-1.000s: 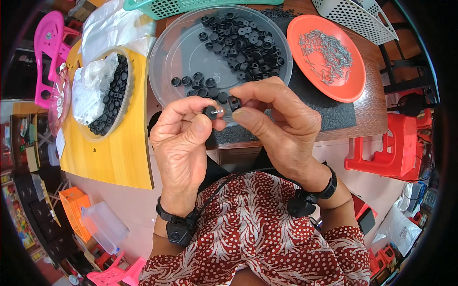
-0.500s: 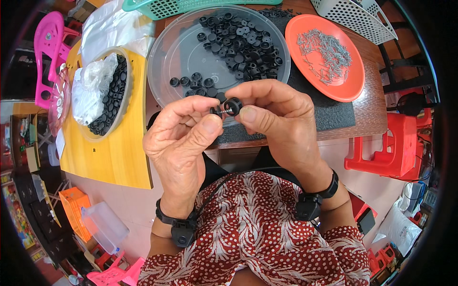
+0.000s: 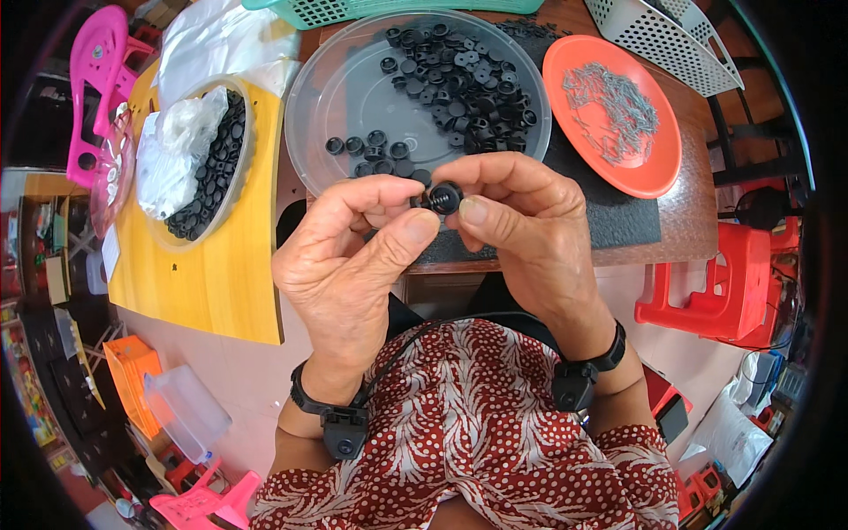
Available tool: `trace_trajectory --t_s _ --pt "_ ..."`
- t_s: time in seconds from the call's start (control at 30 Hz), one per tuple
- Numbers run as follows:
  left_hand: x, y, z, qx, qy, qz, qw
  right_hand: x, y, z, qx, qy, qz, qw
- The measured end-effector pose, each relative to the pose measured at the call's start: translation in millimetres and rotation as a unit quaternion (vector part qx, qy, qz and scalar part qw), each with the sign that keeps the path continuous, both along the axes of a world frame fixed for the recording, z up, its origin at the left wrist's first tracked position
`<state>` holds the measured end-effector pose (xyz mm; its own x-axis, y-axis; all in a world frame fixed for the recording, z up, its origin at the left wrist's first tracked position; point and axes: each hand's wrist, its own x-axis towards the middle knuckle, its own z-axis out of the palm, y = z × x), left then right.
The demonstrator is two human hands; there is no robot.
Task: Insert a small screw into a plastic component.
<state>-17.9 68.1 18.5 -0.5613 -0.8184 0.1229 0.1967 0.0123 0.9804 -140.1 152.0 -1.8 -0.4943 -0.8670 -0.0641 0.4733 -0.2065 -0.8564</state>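
Observation:
Over the front rim of a clear round tub (image 3: 309,159), my two hands meet fingertip to fingertip. Thumb and fingers of my right hand (image 3: 539,234) pinch a round black plastic cap (image 3: 446,197), its hollow side turned left. Pinched in my left hand (image 3: 349,261) is a small black plastic piece (image 3: 423,200), mostly hidden by the fingertips. A coiled metal spring (image 3: 436,199) shows between the two parts and sits against the cap's hollow. Whether the parts are joined cannot be seen. Loose black caps (image 3: 481,97) lie heaped in the tub behind.
An orange plate (image 3: 654,172) of small metal screws or pins stands right of the tub, on a dark mat (image 3: 618,225). Left, on a yellow board (image 3: 212,305), is another container of black caps (image 3: 216,168) with a plastic bag. Green (image 3: 389,11) and white baskets (image 3: 662,44) stand behind.
Both hands have shifted slightly right. The black piece and the cap have come closer together, and the cap's hollow side with the spring now shows more.

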Motion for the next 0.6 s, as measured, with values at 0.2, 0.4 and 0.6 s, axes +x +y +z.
trace_trajectory --t_s 0.2,0.4,0.6 --pt "0.7 0.2 -1.3 -0.032 -0.004 0.008 0.999 1.7 -1.0 -0.1 -0.003 0.011 -0.003 1.0" --pt "1.0 0.6 0.4 -0.092 -0.074 0.036 0.992 1.4 -0.5 -2.0 -0.005 0.03 -0.006 1.0" --pt "-0.5 1.3 1.2 -0.131 -0.098 0.044 0.986 1.9 0.2 -1.8 -0.004 0.04 -0.008 0.999"
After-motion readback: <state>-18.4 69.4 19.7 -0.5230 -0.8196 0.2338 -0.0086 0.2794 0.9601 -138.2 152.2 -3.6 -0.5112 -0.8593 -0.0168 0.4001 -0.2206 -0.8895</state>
